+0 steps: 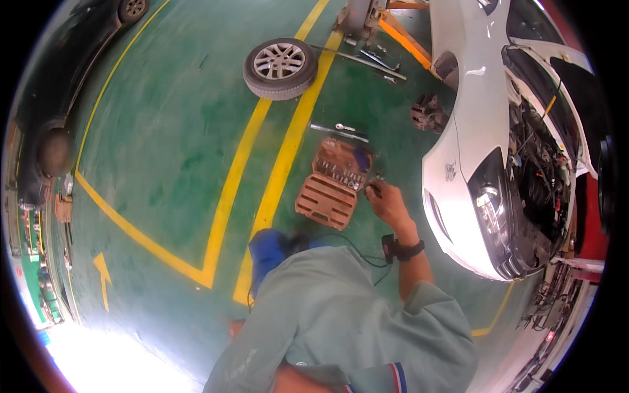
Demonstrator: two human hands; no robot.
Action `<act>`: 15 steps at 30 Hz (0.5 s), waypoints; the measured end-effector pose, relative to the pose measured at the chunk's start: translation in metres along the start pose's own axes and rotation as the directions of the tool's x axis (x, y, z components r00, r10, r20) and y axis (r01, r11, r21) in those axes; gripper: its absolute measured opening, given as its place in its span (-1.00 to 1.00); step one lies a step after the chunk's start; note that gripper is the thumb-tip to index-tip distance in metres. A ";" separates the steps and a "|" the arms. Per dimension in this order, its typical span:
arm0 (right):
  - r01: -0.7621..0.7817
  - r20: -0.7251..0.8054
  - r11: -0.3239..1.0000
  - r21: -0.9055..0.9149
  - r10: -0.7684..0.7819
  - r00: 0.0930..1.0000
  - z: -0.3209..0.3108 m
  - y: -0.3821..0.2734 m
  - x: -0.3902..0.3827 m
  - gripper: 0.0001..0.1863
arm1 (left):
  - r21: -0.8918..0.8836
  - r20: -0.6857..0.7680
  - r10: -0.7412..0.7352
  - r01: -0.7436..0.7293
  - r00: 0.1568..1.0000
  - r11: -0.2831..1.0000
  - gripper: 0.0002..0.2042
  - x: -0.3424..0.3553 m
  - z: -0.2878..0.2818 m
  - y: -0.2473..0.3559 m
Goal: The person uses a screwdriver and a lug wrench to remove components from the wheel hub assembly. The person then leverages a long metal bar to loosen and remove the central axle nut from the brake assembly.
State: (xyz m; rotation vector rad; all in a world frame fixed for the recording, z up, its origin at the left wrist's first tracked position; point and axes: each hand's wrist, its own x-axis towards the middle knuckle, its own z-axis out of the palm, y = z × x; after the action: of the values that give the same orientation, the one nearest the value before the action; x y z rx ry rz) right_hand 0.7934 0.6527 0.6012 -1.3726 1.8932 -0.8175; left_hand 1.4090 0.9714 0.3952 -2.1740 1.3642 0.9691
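A brown socket set case (325, 202) lies unfolded on the green floor in front of me. Several metal sockets (341, 173) sit in its far half, and its near half shows slotted recesses. At the case's right edge is my right hand (388, 204), fingers curled together around something small and dark that I cannot make out. A black strapped device (401, 249) is on that wrist. Of my left hand (236, 326) only a small patch of skin shows beside my grey-green clothing; its fingers are hidden.
A ratchet (343, 127) and a metal bar (339, 133) lie beyond the case. Farther off are a loose wheel (280, 69), a long bar (367, 62) and an orange lift arm (406, 40). To the right stands a white car (452, 190) with its engine bay exposed; a dark car (72, 65) is at left.
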 end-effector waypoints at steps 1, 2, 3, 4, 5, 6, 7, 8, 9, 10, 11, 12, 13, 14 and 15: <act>-0.036 0.005 0.999 0.036 0.036 0.999 0.007 -0.006 0.016 -0.75 | -0.029 0.017 -0.015 0.015 1.000 0.999 -0.86 0.010 -0.014 0.009; -0.045 -0.005 0.998 0.038 0.045 0.999 0.014 -0.010 0.033 -0.75 | -0.046 0.025 -0.019 0.020 1.000 0.999 -0.86 0.024 -0.030 0.017; -0.049 -0.032 0.999 0.020 0.049 0.998 0.021 -0.012 0.050 -0.75 | -0.048 0.038 -0.017 0.019 0.999 0.999 -0.86 0.041 -0.049 0.025; -0.053 -0.062 0.999 0.001 0.053 0.997 0.028 -0.014 0.067 -0.75 | -0.054 0.045 -0.015 0.017 0.999 0.998 -0.86 0.060 -0.068 0.032; -0.065 -0.075 0.998 0.001 0.065 0.995 0.036 -0.017 0.083 -0.75 | -0.051 0.055 -0.011 0.014 0.998 0.999 -0.86 0.079 -0.088 0.039; -0.061 -0.093 0.998 -0.028 0.058 0.994 0.043 -0.018 0.099 -0.75 | -0.044 0.063 -0.004 0.007 0.998 0.999 -0.86 0.100 -0.107 0.047; -0.057 -0.110 0.997 -0.054 0.051 0.993 0.052 -0.020 0.114 -0.75 | -0.032 0.067 0.003 -0.001 0.998 1.000 -0.86 0.123 -0.128 0.052; -0.069 -0.127 0.996 -0.050 0.062 0.990 0.060 -0.022 0.129 -0.75 | -0.005 0.070 0.013 -0.012 0.997 1.000 -0.86 0.149 -0.152 0.057; -0.127 -0.129 0.990 -0.063 0.118 0.985 0.067 -0.023 0.144 -0.74 | 0.020 0.076 0.028 -0.030 0.997 0.999 -0.86 0.173 -0.174 0.062; -0.183 -0.131 0.980 -0.072 0.172 0.976 0.073 -0.029 0.161 -0.73 | 0.048 0.084 0.045 -0.050 0.995 0.998 -0.86 0.196 -0.200 0.067; -0.196 -0.151 0.979 -0.063 0.184 0.971 0.079 -0.037 0.177 -0.73 | 0.080 0.081 0.073 -0.079 0.994 0.994 -0.86 0.223 -0.229 0.072; -0.242 -0.168 0.969 -0.042 0.232 0.958 0.084 -0.045 0.193 -0.73 | 0.127 0.068 0.119 -0.127 0.991 0.984 -0.86 0.250 -0.261 0.074; -0.298 -0.192 0.954 -0.029 0.287 0.938 0.080 -0.051 0.206 -0.74 | 0.198 0.047 0.220 -0.225 0.974 0.954 -0.86 0.282 -0.290 0.070; -0.322 -0.211 0.946 -0.029 0.309 0.927 0.074 -0.056 0.218 -0.74 | 0.335 0.002 0.399 -0.377 0.917 0.864 -0.86 0.326 -0.331 0.068; -0.296 -0.246 0.955 0.012 0.290 0.925 0.070 -0.063 0.232 -0.73 | 0.467 -0.022 0.510 -0.442 0.860 0.766 -0.86 0.371 -0.375 0.078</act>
State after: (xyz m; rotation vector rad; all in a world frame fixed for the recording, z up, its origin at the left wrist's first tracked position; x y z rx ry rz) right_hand 0.8285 0.4059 0.5763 -1.0009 2.2396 -0.8430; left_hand 1.5740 0.4643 0.3818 -1.5995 2.0476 0.5621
